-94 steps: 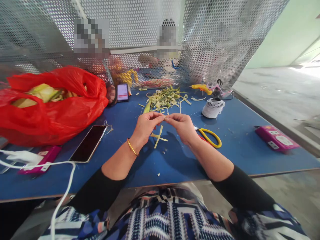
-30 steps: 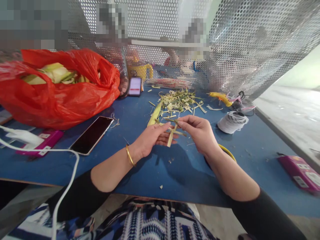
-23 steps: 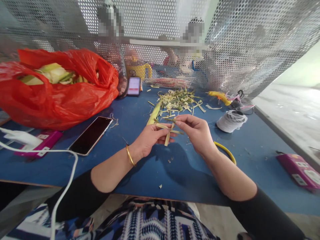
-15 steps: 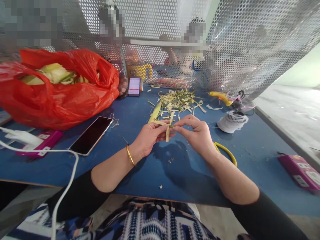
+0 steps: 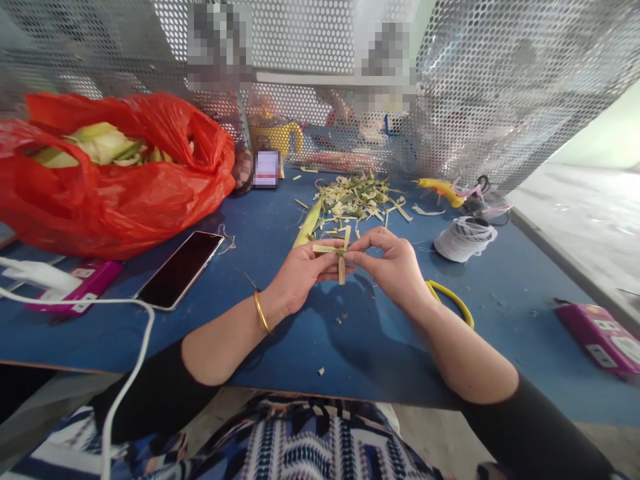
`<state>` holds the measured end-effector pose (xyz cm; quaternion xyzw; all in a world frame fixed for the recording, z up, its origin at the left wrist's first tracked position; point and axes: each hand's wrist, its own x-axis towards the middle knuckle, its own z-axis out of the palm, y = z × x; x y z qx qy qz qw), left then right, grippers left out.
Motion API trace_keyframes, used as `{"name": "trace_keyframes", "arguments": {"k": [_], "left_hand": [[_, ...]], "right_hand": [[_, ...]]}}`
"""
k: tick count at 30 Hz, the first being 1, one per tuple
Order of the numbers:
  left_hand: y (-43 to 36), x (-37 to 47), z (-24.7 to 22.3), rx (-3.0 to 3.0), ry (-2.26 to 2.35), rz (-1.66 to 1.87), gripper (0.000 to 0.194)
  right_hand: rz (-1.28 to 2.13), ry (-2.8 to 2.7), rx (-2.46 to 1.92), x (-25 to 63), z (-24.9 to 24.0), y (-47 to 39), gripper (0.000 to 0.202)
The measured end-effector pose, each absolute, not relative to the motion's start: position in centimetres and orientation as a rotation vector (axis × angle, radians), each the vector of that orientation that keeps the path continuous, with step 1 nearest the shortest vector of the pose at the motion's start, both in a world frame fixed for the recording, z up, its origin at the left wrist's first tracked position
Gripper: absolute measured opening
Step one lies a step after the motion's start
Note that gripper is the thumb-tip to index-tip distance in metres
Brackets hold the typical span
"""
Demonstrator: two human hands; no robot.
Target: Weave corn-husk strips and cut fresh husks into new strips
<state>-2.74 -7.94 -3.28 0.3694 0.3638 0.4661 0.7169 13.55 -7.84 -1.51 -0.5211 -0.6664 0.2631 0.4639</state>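
My left hand point(image 5: 301, 277) pinches a small cross of pale green husk strips point(image 5: 342, 269) between thumb and fingers. One strip of it points up, one down and one to the left. From the other side, my right hand point(image 5: 393, 260) closes thumb and forefinger on the cross near its middle, where the strips meet. Fingertips hide part of that crossing. A long pale husk piece point(image 5: 309, 223) lies on the table just beyond my left hand. Behind both hands is a heap of cut husk scraps point(image 5: 355, 197).
A red plastic bag point(image 5: 150, 207) of husks stands at the left. Near it lie a phone point(image 5: 180, 270), a purple power strip point(image 5: 95, 277) and a white cable point(image 5: 143, 353). To the right are a spool of white string point(image 5: 465, 241), yellow-handled tool point(image 5: 453, 300) and another purple strip point(image 5: 600, 337). Perforated metal panel point(image 5: 330, 40) behind.
The husk cross has turned slightly, and its lower strip has shifted a little to the right. Both hands stay nearly in place, still pinching.
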Motion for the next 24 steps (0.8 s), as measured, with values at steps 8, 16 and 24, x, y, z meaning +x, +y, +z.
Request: {"name": "trace_keyframes", "arguments": {"k": [8,16,24], "left_hand": [[-8.23,-2.92,-2.75,0.872,0.852,0.997,0.025],[-8.31,-2.78,-2.79,0.905,0.913,0.992,0.022],[-8.16,-2.83,-2.49,0.847,0.953,1.026,0.01]], "right_hand": [[0.721,-1.618,-1.383,13.73,-1.31,-7.65,0.01],[0.706,-1.664,-1.364,13.82,-1.35,-7.6,0.012],[0.214,-1.926,-1.2,13.91,-1.22,-7.89,0.002]]}}
